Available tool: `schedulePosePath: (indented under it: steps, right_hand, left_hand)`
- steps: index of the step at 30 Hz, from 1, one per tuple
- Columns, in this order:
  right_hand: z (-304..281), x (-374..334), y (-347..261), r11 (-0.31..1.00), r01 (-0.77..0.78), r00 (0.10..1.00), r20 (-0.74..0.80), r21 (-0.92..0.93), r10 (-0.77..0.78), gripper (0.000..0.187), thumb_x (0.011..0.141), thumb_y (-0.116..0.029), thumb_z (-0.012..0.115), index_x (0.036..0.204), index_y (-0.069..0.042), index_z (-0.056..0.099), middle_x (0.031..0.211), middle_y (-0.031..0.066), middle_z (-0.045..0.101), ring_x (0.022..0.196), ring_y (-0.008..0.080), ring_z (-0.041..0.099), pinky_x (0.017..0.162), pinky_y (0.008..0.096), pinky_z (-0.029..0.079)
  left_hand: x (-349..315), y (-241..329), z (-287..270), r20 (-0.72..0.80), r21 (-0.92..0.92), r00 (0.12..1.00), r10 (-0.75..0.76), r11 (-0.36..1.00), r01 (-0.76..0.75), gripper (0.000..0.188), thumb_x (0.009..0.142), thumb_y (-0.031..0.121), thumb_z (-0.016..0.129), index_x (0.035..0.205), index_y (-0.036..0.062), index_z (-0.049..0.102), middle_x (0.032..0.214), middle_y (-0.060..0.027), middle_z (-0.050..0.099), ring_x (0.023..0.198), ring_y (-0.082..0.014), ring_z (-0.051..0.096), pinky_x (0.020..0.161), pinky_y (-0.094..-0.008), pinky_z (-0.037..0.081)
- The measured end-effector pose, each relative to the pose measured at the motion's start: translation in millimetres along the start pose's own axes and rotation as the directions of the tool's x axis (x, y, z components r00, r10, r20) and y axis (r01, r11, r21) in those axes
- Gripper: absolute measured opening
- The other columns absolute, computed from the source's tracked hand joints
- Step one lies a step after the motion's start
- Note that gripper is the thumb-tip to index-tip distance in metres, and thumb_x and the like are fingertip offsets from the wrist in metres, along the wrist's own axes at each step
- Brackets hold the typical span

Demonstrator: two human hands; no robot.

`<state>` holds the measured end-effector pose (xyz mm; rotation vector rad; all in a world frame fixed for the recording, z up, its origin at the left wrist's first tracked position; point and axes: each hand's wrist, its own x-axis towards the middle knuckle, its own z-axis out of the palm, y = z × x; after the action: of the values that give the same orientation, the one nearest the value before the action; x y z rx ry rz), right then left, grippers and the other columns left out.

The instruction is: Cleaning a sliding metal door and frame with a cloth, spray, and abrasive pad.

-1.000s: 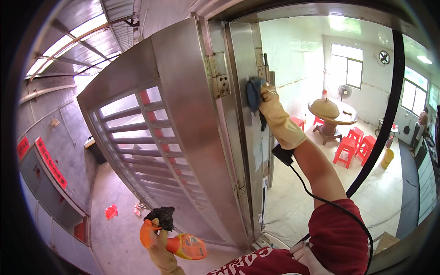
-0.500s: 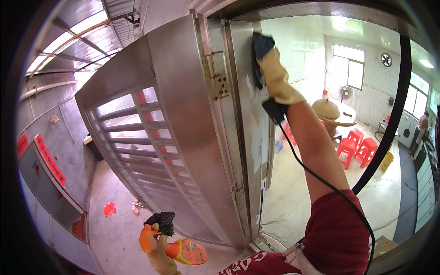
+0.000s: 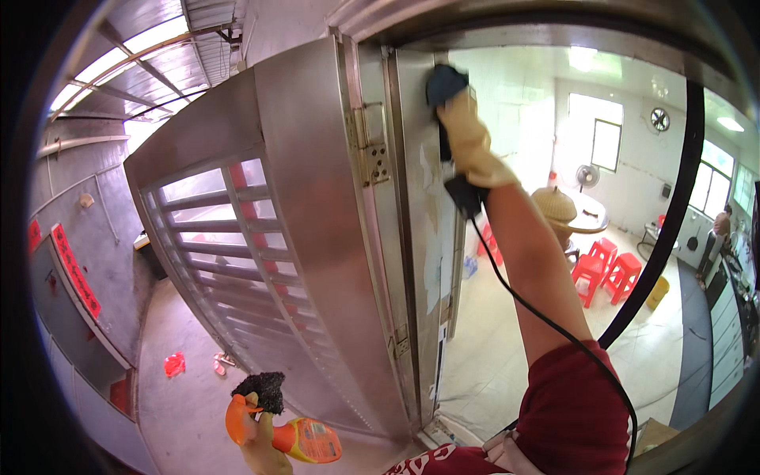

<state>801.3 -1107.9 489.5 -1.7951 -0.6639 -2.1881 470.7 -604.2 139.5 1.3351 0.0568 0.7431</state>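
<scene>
My right hand [image 3: 465, 136], in a pale cream glove, reaches high with its fingers closed round a dark blue cloth [image 3: 445, 84]. The cloth is against the upper part of the metal door frame [image 3: 413, 142]. My left hand [image 3: 263, 447], in a similar glove, is low at the lower left. It grips a spray bottle [image 3: 317, 440] with an orange trigger head and a yellow and orange body, tilted on its side. A black, rough scouring pad [image 3: 265, 390] is pinched in the same hand, above the trigger. Some left fingers are hidden by the bottle head.
An open metal door leaf [image 3: 301, 198] with a barred window stands left of the frame. A black cable [image 3: 546, 305] runs along my right arm from a black wrist device [image 3: 465, 195]. Indoors are red stools [image 3: 595, 269], a round table [image 3: 590, 218] and a person [image 3: 719, 229].
My right hand and the blue cloth have shifted slightly left at the top of the frame. My left hand still holds the bottle and pad, and the whole view has turned a little.
</scene>
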Motion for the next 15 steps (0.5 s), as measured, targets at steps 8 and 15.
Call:
schedulePosePath:
  steps: [8,15]
  right_hand:
    - [-67,44,-27,0.929,-0.366,0.920,0.176,0.057,0.351,0.025,0.094,-0.016,0.064,0.115,-0.003,0.063,0.100,0.0172,0.067,0.082,0.0352,0.063,0.077,0.0446,0.052]
    - [16,87,-98,0.936,-0.335,0.939,0.045,-0.108,0.341,0.028,0.083,-0.020,0.069,0.101,0.002,0.069,0.106,0.0281,0.069,0.106,0.0423,0.065,0.094,0.0483,0.049]
  left_hand:
    - [-3,25,23,0.003,-0.171,0.976,-0.218,0.962,0.215,0.060,0.084,-0.012,0.061,0.141,-0.0007,0.050,0.129,-0.0089,0.058,0.122,-0.0203,0.056,0.106,-0.0341,0.045]
    - [4,7,34,0.147,-0.206,0.983,-0.112,0.968,0.141,0.060,0.084,-0.011,0.059,0.143,-0.0008,0.049,0.130,-0.0089,0.057,0.122,-0.0200,0.056,0.108,-0.0337,0.043]
